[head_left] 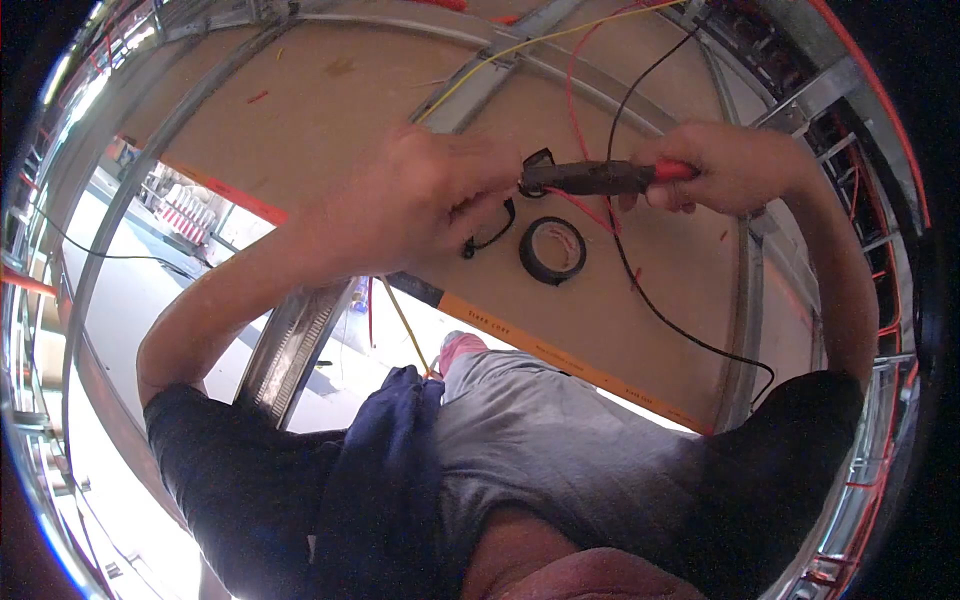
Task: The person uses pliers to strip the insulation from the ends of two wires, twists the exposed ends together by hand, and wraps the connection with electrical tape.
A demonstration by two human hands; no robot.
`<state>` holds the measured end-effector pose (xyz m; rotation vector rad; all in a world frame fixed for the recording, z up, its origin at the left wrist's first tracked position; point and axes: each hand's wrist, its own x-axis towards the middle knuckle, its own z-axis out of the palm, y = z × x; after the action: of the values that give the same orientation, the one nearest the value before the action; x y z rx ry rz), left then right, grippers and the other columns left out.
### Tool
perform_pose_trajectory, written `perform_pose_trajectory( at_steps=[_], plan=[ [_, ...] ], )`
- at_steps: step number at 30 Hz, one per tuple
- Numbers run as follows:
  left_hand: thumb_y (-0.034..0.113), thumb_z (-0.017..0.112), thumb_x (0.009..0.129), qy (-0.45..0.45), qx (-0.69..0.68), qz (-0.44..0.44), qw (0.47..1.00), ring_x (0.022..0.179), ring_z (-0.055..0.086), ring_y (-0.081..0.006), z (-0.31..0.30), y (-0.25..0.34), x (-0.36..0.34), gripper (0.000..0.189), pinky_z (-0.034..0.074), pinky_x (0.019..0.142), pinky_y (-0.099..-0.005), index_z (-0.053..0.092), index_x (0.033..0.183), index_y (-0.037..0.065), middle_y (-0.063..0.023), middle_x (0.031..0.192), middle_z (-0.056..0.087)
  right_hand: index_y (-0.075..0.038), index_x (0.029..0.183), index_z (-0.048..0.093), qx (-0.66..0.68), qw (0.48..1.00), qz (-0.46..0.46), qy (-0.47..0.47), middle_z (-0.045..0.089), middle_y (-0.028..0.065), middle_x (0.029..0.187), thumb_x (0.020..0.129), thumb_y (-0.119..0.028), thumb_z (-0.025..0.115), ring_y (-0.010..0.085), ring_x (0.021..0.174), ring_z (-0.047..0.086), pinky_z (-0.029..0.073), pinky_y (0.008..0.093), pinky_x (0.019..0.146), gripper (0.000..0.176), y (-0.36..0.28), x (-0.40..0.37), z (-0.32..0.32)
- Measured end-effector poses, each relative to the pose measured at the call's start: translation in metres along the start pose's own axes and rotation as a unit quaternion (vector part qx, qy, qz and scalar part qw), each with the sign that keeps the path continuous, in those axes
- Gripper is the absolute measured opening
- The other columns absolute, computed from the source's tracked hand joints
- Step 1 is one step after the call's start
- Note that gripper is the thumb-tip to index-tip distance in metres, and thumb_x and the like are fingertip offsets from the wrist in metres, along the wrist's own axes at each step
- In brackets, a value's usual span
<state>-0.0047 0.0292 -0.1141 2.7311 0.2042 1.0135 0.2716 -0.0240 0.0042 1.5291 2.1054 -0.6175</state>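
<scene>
My right hand point(710, 168) is closed around the red-handled end of a dark tool point(600, 178). The tool's tip reaches left to the fingers of my left hand point(440, 190), which are pinched together; what they hold is too small and blurred to name. A short black wire point(495, 240) hangs below those fingers. Beneath the tool, a roll of black tape point(552, 250) lies on the brown board point(400, 90). A red wire point(574, 100) and a long black wire point(665, 318) pass by the tool.
Metal studs point(480, 85) cross the board, and a yellow wire point(540, 40) runs over them. An orange printed strip point(520, 335) edges the board nearest me. A metal channel point(290, 355) stands at the lower left. More frames and red wires line the right side.
</scene>
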Motion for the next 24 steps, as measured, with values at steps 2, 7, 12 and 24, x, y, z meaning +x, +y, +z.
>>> perform_pose_trajectory(
  at_steps=[2,7,12,24],
  plan=[
    [0.010,0.066,0.087,-0.012,0.006,0.017,1.000,0.064,0.061,-0.0333,0.000,0.001,0.000,0.010,0.047,0.057,-0.0418,0.059,0.083,0.003,-0.0136,0.070,0.057,-0.002,0.111,0.062,0.069,0.996,-0.018,-0.047,0.055,0.0023,0.072,0.094,-0.022,0.062,0.0145,0.068,0.055,0.045,0.0314,0.064,0.026,0.014,0.008,0.001],
    [0.006,0.069,0.083,0.002,0.006,0.056,0.998,0.064,0.062,-0.0324,-0.003,-0.003,-0.003,0.012,0.049,0.055,-0.0407,0.067,0.095,0.003,-0.0119,0.074,0.060,-0.005,0.113,0.063,0.310,0.918,-0.057,-0.241,0.056,-0.0023,0.076,0.098,-0.043,0.056,0.0111,0.070,0.057,0.047,0.0290,0.061,0.041,0.040,0.032,0.007],
    [0.004,0.069,0.075,0.029,0.029,0.067,0.997,0.063,0.060,-0.0286,-0.004,0.000,-0.001,0.015,0.047,0.052,-0.0401,0.060,0.086,0.005,-0.0085,0.073,0.054,-0.003,0.113,0.061,0.365,0.862,-0.102,-0.336,0.057,0.0009,0.076,0.098,-0.044,0.056,0.0134,0.071,0.059,0.046,0.0260,0.061,0.044,0.053,0.055,0.013],
    [0.000,0.074,0.077,0.102,0.195,0.181,0.958,0.052,0.055,-0.0212,-0.013,-0.001,0.001,0.019,0.041,0.041,-0.0352,0.066,0.094,-0.004,-0.0060,0.063,0.052,0.001,0.103,0.061,0.464,0.751,-0.217,-0.417,0.061,0.0071,0.081,0.094,-0.045,0.060,0.0185,0.072,0.064,0.042,0.0258,0.047,0.048,0.061,0.084,0.040]
  ],
)
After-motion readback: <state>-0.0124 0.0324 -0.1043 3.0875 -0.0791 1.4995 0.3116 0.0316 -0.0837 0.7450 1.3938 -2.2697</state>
